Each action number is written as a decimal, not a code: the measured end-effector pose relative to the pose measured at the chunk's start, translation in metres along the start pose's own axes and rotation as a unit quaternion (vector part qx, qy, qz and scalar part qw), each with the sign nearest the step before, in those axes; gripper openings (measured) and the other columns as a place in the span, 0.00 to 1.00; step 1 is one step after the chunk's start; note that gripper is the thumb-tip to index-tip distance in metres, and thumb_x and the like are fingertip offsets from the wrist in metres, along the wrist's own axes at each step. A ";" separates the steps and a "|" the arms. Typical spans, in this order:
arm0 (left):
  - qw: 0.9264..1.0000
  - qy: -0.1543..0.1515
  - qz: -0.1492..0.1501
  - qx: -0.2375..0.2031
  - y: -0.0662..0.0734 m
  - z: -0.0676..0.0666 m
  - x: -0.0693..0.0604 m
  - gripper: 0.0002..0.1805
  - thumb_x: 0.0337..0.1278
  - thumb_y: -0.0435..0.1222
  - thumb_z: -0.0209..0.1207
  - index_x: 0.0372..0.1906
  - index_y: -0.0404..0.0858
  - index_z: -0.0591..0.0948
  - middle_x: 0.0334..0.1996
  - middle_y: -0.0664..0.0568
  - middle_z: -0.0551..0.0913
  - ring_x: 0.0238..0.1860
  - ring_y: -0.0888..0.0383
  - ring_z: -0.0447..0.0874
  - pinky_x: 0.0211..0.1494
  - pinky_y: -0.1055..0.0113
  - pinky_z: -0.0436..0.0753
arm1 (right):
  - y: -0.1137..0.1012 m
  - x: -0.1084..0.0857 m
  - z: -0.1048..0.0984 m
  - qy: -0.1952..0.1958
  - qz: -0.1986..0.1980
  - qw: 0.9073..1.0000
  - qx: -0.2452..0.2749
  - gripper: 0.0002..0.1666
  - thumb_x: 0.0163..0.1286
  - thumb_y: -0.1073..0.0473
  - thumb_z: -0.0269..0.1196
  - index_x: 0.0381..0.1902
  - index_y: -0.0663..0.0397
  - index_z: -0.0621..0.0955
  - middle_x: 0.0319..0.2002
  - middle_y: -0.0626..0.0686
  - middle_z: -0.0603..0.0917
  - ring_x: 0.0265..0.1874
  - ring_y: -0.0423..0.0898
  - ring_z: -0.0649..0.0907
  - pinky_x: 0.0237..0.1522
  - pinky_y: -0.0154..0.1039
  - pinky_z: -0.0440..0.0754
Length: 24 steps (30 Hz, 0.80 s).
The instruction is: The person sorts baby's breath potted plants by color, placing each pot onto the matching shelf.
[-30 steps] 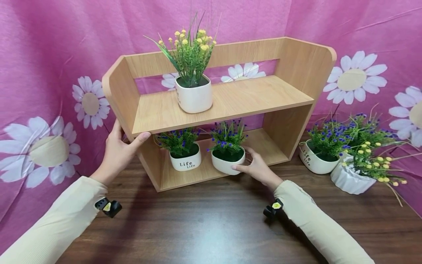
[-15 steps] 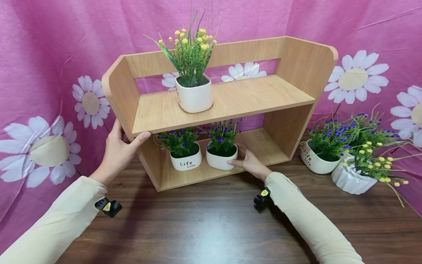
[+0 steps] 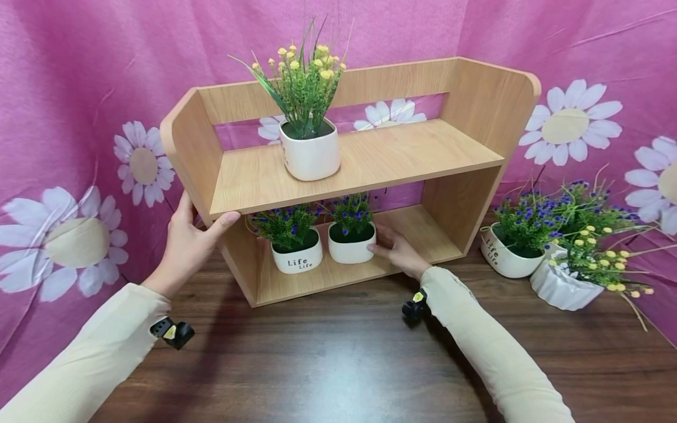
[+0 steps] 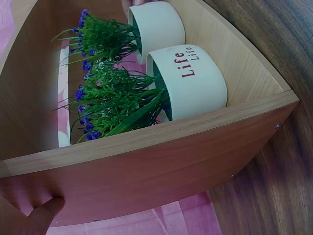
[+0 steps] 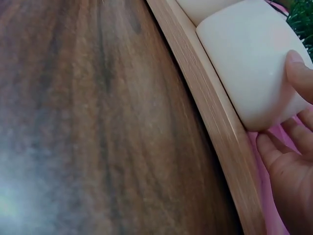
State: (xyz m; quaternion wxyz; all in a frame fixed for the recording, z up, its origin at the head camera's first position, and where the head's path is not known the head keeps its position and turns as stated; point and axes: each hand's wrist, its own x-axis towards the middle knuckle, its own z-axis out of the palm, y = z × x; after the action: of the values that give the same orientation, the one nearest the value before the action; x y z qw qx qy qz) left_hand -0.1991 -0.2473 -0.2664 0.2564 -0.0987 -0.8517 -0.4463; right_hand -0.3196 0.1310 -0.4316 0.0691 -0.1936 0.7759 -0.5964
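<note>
A two-tier wooden shelf stands on the table. At its left side panel my left hand grips, thumb over the front edge and fingers against the outer face. On the lower tier, my right hand holds the right side of a white flower pot with purple flowers; its thumb lies on the front and the other fingers curl behind. Close to its left sits a matching flower pot lettered "Life". A small gap shows between the two pots in the head view.
On the upper tier stands a white pot of yellow flowers. Right of the shelf, on the dark wooden table, are a white purple-flowered pot, a ribbed white pot, and more flowers behind. A pink daisy-print cloth hangs around.
My right hand has pushed its flower pot left and deeper onto the lower tier, from the front edge to beside the lettered pot. The left hand stays on the shelf.
</note>
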 end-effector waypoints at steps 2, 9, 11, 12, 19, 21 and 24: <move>1.000 0.001 0.001 0.001 0.000 0.000 0.000 0.41 0.56 0.39 0.66 0.72 0.47 0.59 0.64 0.45 0.70 0.59 0.53 0.71 0.55 0.59 0.81 | 0.001 0.002 -0.001 -0.002 0.000 1.000 -0.016 0.43 0.68 0.60 0.62 0.74 0.60 0.55 0.71 0.65 0.60 0.69 0.61 0.61 0.70 0.54 0.58; 1.000 0.000 0.000 0.004 0.002 0.000 0.000 0.41 0.57 0.39 0.65 0.72 0.47 0.58 0.64 0.45 0.70 0.60 0.53 0.71 0.56 0.58 0.80 | -0.002 0.007 -0.001 -0.017 -0.004 0.999 -0.041 0.41 0.69 0.59 0.61 0.74 0.57 0.56 0.67 0.66 0.67 0.66 0.61 0.66 0.68 0.54 0.64; 1.000 -0.001 0.000 0.004 0.002 0.000 0.000 0.41 0.57 0.39 0.65 0.73 0.47 0.58 0.64 0.45 0.70 0.60 0.52 0.71 0.56 0.56 0.80 | -0.001 0.009 0.000 -0.023 -0.007 0.999 -0.042 0.41 0.69 0.59 0.61 0.74 0.57 0.56 0.66 0.66 0.68 0.65 0.61 0.67 0.68 0.54 0.64; 1.000 -0.002 0.000 0.003 0.001 0.000 0.000 0.41 0.57 0.39 0.65 0.73 0.47 0.58 0.64 0.45 0.70 0.60 0.52 0.70 0.56 0.55 0.80 | 0.002 0.011 0.001 -0.025 -0.012 0.999 -0.040 0.41 0.69 0.59 0.61 0.75 0.56 0.55 0.66 0.65 0.68 0.65 0.60 0.67 0.68 0.54 0.64; 1.000 -0.004 -0.001 0.004 0.002 0.000 -0.001 0.41 0.57 0.39 0.65 0.73 0.48 0.58 0.64 0.45 0.69 0.60 0.53 0.70 0.55 0.53 0.80 | -0.002 0.015 0.007 -0.026 -0.018 0.999 -0.013 0.38 0.69 0.62 0.61 0.72 0.59 0.59 0.65 0.65 0.69 0.64 0.61 0.68 0.67 0.54 0.66; 1.000 -0.004 0.000 0.003 0.002 0.000 -0.001 0.41 0.57 0.39 0.65 0.73 0.48 0.58 0.64 0.45 0.70 0.61 0.54 0.70 0.56 0.53 0.80 | -0.001 0.017 0.009 -0.018 -0.012 1.000 -0.018 0.38 0.68 0.61 0.61 0.72 0.57 0.61 0.65 0.64 0.69 0.65 0.60 0.68 0.67 0.54 0.65; 1.000 -0.005 0.001 0.001 0.001 -0.001 -0.001 0.41 0.57 0.38 0.65 0.73 0.48 0.58 0.65 0.46 0.69 0.61 0.54 0.69 0.56 0.49 0.78 | -0.002 0.018 0.014 -0.007 -0.003 1.000 -0.027 0.38 0.68 0.59 0.62 0.72 0.54 0.62 0.65 0.63 0.70 0.65 0.59 0.68 0.68 0.53 0.64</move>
State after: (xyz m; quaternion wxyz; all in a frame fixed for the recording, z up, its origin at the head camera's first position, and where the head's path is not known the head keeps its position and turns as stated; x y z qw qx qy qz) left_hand -0.1976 -0.2471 -0.2657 0.2530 -0.1013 -0.8533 -0.4445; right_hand -0.3304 0.1109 -0.4320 0.0672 -0.2015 0.7908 -0.5741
